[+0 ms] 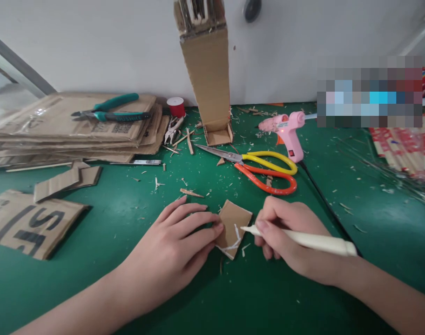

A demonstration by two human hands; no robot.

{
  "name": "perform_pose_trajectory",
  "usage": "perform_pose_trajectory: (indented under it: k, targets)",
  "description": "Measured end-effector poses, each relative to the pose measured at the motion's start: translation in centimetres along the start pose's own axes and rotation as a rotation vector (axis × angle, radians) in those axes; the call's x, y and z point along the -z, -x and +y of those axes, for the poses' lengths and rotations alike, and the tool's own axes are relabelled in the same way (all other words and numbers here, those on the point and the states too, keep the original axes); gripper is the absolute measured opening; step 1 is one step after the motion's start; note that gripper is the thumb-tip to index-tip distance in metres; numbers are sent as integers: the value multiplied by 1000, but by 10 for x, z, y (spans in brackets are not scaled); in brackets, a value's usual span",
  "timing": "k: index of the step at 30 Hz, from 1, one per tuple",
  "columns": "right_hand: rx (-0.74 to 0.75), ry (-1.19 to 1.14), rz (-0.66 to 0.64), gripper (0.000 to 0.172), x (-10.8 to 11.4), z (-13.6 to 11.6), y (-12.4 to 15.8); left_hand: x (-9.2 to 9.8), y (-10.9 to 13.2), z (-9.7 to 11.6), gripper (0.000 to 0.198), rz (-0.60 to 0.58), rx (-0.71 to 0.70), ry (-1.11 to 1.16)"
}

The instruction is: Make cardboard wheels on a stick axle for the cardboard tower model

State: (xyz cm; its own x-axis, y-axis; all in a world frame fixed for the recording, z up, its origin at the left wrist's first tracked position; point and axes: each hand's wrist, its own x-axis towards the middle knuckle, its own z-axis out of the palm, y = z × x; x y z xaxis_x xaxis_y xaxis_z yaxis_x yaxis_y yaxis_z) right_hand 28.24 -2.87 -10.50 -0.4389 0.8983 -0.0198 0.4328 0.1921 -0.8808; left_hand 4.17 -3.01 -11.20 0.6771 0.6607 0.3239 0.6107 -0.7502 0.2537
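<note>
My left hand (179, 237) rests palm down on the green table, its outer fingers spread. Its index finger and thumb meet the left edge of a small piece of cardboard (228, 223), holding it in place. White strokes run along the lower right part of that piece. My right hand (285, 232) is closed around a cream-white pen (313, 241), gripped like a writing tool. The pen's pointed tip is at the cardboard's right side, by the white strokes; whether it touches the surface, I cannot tell.
Scissors (250, 167), a pink glue gun (289, 132) and a tall cardboard structure (212, 79) stand or lie behind my hands. Stacked cardboard (58, 139) bears teal-handled pliers (111, 111) at the left. A printed cardboard piece (37, 225) lies nearer. Scraps (191, 192) litter the green table (254, 298).
</note>
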Motion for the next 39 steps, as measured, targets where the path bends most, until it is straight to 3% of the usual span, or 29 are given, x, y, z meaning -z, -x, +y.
perform_pose_trajectory:
  k: [4,8,20,30,39]
  targets:
    - [33,22,-78,21,2,-3,-2,0,0,1,19,-10,-6,14]
    - [-19,58,-64,24,3,-3,-6,0,1,1,13,-66,-8,27]
    - [-104,106,-178,23,12,-18,-17,0,-2,1,18,-95,-46,43]
    - [-32,-8,-132,23,5,2,-11,-1,-1,1,16,-87,-41,41]
    - [-27,-27,-125,22,4,0,-12,-1,-1,1,15,-79,-32,76]
